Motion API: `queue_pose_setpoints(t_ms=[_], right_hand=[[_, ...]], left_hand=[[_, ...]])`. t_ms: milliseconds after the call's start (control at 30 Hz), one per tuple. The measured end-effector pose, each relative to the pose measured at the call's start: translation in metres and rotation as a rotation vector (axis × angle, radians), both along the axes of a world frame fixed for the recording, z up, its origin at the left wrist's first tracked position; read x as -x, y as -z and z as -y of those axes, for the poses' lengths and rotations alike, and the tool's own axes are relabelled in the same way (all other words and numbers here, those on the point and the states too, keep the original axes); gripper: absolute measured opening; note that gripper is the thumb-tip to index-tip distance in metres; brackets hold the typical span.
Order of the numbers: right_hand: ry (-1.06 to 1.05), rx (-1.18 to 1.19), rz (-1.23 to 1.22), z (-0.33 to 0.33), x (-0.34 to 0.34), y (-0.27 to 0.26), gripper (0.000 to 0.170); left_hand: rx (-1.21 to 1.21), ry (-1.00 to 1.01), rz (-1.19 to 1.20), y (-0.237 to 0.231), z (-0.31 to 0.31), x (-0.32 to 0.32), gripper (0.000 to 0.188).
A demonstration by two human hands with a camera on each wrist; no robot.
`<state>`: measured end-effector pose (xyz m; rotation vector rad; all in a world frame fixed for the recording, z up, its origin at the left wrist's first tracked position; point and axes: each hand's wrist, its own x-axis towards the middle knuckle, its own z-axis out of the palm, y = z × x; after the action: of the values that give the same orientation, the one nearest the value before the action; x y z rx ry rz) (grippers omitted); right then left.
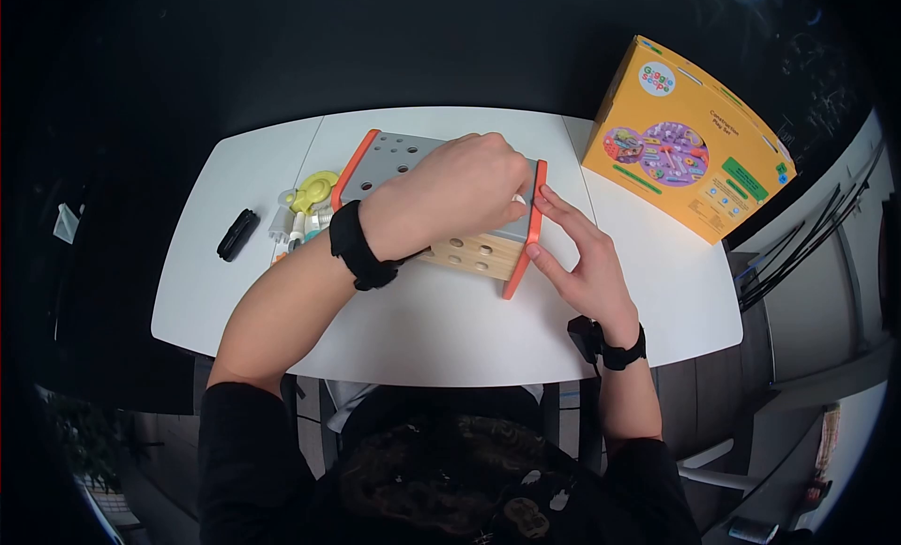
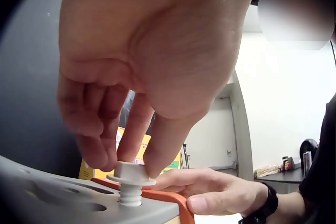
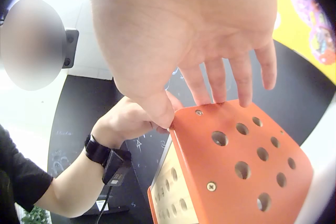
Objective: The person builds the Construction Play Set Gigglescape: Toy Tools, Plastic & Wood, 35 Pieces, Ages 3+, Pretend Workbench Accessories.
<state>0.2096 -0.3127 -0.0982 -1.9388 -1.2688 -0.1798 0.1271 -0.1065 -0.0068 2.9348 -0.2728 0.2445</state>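
Observation:
On the table stands a toy workbench with a grey perforated top (image 1: 383, 160), orange end panels (image 3: 244, 155) and pale wooden sides (image 1: 469, 254). My left hand (image 1: 455, 184) bends over the right end of the top. Its thumb and fingers pinch the wide head of a white plastic bolt (image 2: 131, 174), whose threaded shaft (image 2: 130, 195) stands upright at a hole in the top. My right hand (image 1: 596, 273) rests on the right end panel with fingers nearly straight. Its fingertips touch the upper edge and its thumb lies near the front corner.
Left of the workbench lie a yellow-green toy part (image 1: 314, 190) and several small grey and white pieces, partly hidden by my left forearm. A black case-like object (image 1: 238, 235) lies farther left. A yellow play set box (image 1: 690, 142) stands at the back right.

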Motion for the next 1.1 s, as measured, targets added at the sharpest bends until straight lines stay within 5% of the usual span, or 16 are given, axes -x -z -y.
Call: queue_pose_setpoints(t_ms=[133,267,367,467,567,767,867,933,1100], right_hand=[[-0.003,-0.004,-0.009,0.000,0.001,-0.001,0.050],[-0.003,-0.006,-0.003,0.000,0.001,-0.002,0.050],[0.008,0.005,-0.012,0.000,0.001,-0.001,0.050],[-0.001,-0.003,-0.006,0.000,0.000,-0.001,0.050],[0.003,0.000,-0.011,0.000,0.000,-0.001,0.050],[-0.005,-0.007,-0.011,0.001,0.001,-0.002,0.049],[0.002,0.008,-0.029,0.000,0.000,-0.001,0.050],[-0.004,-0.008,-0.010,0.000,0.000,0.001,0.050],[-0.004,-0.002,-0.004,0.000,-0.001,0.001,0.050]], left_hand=[[0.150,0.215,0.085,0.015,-0.010,-0.004,0.018],[0.152,0.179,-0.065,0.003,-0.004,-0.001,0.018],[0.256,0.241,0.096,0.004,-0.002,0.000,0.017],[0.091,0.075,0.155,0.001,0.003,0.003,0.017],[-0.037,-0.031,-0.060,0.003,0.001,-0.002,0.016],[0.168,0.262,0.081,0.016,-0.013,-0.005,0.017],[0.160,0.276,-0.139,0.008,-0.010,-0.005,0.016],[0.199,0.266,0.139,0.011,-0.007,-0.004,0.016],[0.023,0.096,0.174,0.012,-0.003,0.000,0.020]])
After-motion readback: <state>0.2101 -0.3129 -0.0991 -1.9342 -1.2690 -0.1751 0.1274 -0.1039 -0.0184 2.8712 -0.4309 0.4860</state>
